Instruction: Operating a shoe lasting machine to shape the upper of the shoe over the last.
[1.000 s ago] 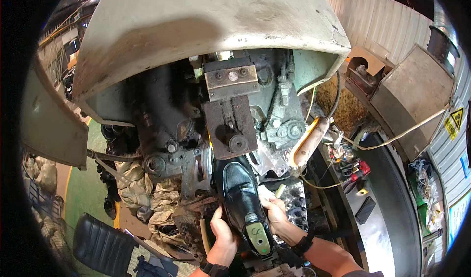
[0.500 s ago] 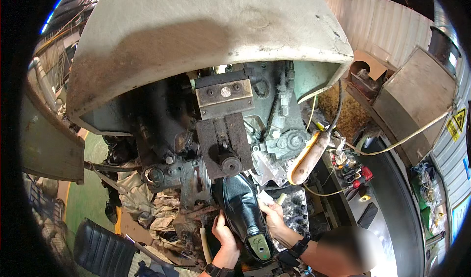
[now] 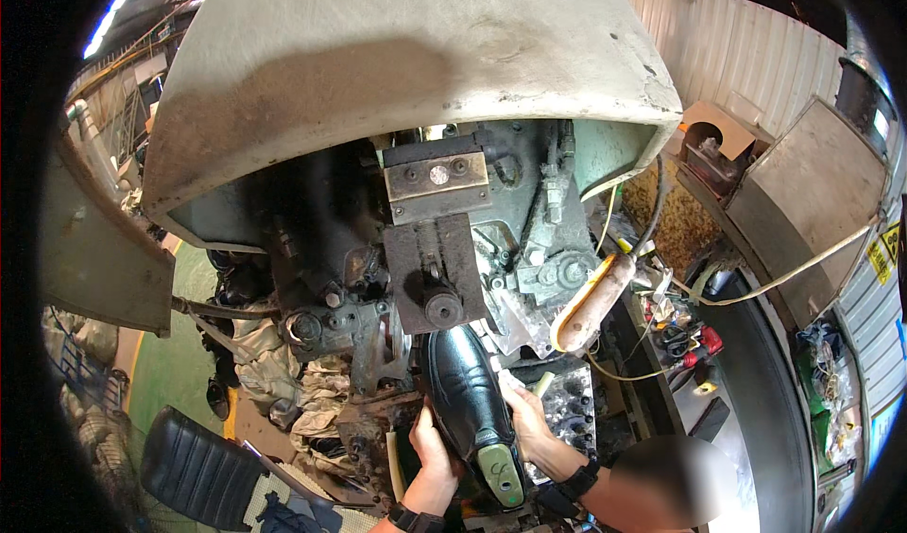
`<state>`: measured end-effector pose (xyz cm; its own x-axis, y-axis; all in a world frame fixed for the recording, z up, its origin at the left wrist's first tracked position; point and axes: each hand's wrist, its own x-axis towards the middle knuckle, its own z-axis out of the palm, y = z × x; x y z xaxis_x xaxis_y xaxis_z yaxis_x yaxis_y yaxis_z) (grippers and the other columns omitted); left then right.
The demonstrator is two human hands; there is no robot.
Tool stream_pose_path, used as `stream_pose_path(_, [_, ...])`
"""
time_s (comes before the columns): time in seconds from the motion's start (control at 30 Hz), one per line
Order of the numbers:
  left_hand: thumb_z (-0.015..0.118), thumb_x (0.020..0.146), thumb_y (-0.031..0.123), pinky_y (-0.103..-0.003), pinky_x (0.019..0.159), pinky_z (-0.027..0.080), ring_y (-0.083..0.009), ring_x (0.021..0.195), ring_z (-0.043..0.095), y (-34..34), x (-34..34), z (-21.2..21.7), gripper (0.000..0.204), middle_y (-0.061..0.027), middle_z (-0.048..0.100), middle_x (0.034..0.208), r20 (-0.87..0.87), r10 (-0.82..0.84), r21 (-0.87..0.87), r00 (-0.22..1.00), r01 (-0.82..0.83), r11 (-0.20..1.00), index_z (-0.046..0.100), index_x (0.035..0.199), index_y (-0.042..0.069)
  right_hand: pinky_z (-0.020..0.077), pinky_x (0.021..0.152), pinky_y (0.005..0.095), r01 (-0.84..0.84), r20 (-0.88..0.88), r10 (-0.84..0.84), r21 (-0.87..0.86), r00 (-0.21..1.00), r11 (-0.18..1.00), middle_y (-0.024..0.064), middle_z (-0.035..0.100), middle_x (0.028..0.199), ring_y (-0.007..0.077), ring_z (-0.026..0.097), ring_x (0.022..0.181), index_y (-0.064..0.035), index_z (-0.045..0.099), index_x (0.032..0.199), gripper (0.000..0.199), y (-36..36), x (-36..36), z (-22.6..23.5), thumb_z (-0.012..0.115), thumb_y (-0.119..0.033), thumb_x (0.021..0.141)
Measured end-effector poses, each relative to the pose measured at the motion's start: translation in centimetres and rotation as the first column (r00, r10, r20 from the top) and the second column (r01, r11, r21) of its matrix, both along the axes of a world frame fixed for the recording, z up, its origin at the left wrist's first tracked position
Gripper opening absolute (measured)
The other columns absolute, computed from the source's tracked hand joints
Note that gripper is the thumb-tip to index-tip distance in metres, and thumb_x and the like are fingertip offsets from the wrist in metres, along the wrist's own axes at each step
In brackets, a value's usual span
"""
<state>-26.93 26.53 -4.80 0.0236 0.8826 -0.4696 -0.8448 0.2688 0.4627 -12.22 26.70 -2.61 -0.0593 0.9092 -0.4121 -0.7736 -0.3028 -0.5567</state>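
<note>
A black leather shoe upper [image 3: 463,382] sits on a green last [image 3: 499,473], its toe pointing away from me. That toe lies just under the dark metal block [image 3: 430,273] of a machine. My left hand [image 3: 431,450] is closed round the shoe's left side, near the heel half. On the right side my right hand [image 3: 531,426] grips the same shoe, fingers bent along its edge. Something small and white [image 3: 510,380] shows by the right fingertips; I cannot tell what it is. The shoe's underside is hidden.
A pale machine hood [image 3: 406,70] overhangs the work. At the right hangs a worn lamp-like fixture [image 3: 595,304] on a cable. Tools, among them a red one [image 3: 701,346], lie on a side bench. Crumpled cloth [image 3: 321,405] and a black chair [image 3: 203,467] are at the left.
The shoe has turned a little in my hands, and its toe now shows further left-to-right under the block. Both hands keep their grip. The whole view has shifted slightly.
</note>
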Motion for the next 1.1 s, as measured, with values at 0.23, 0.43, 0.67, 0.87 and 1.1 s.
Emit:
stream_pose_path(0.23, [0.073,0.092,0.020,-0.035,0.078,0.055,-0.0204,0.082,0.065,-1.4,-5.3,-3.1,0.030,-0.0090,0.068,0.095,-0.454,0.171,0.052,0.874,-0.166,0.985,0.065,0.112,-0.001,0.0599,0.074,0.0305,-0.146,0.268,0.128,0.048,0.955,0.988,0.0188,0.069,0.110,0.0240,0.071,0.086,-0.0020,0.048,0.117,0.032,-1.1,5.8,-2.0,0.056,-0.030,0.104])
stream_pose_path(0.43, [0.069,0.093,0.011,-0.030,0.082,0.051,-0.0165,0.084,0.062,-4.9,-17.9,-11.6,0.024,-0.0064,0.068,0.096,-0.859,0.278,-0.030,0.430,-0.584,0.811,0.064,0.111,-0.004,0.0591,0.083,0.0354,0.270,0.767,-0.095,-0.104,0.634,0.957,0.0172,0.069,0.107,0.0250,0.070,0.092,0.0083,0.042,0.131,0.042,-2.9,18.3,-9.7,0.057,-0.017,0.101])
stream_pose_path(0.67, [0.073,0.090,0.018,-0.032,0.086,0.048,-0.0170,0.106,0.060,-8.4,-21.7,-18.1,0.036,-0.0093,0.064,0.118,-0.862,0.031,-0.104,0.506,-0.237,0.966,0.067,0.118,-0.003,0.0506,0.092,0.0386,0.213,0.868,-0.057,-0.057,0.494,0.975,0.0171,0.065,0.119,0.0260,0.063,0.105,0.0044,0.044,0.137,0.057,-3.3,22.9,-20.7,0.070,-0.013,0.090])
stream_pose_path(0.87, [0.075,0.083,0.011,-0.033,0.065,0.048,-0.0190,0.073,0.062,-17.9,-25.6,-22.2,0.030,-0.0090,0.071,0.091,-0.833,-0.360,-0.444,0.421,-0.120,0.888,0.071,0.108,-0.005,0.0542,0.057,0.0357,0.317,0.757,0.077,-0.361,0.648,0.877,0.0064,0.059,0.092,0.0205,0.063,0.070,-0.0103,0.041,0.122,0.044,-10.9,30.0,-20.8,0.071,-0.011,0.090])
stream_pose_path(1.1, [0.070,0.083,0.004,-0.030,0.057,0.048,-0.0155,0.063,0.062,-19.9,-19.4,-26.2,0.026,-0.0081,0.071,0.084,-0.636,-0.439,-0.558,0.634,0.015,0.829,0.072,0.108,-0.006,0.0582,0.068,0.0442,0.399,0.576,-0.102,-0.417,0.811,0.817,0.0125,0.061,0.099,0.0255,0.067,0.073,-0.0136,0.036,0.123,0.043,-15.3,27.1,-24.0,0.066,-0.010,0.093])
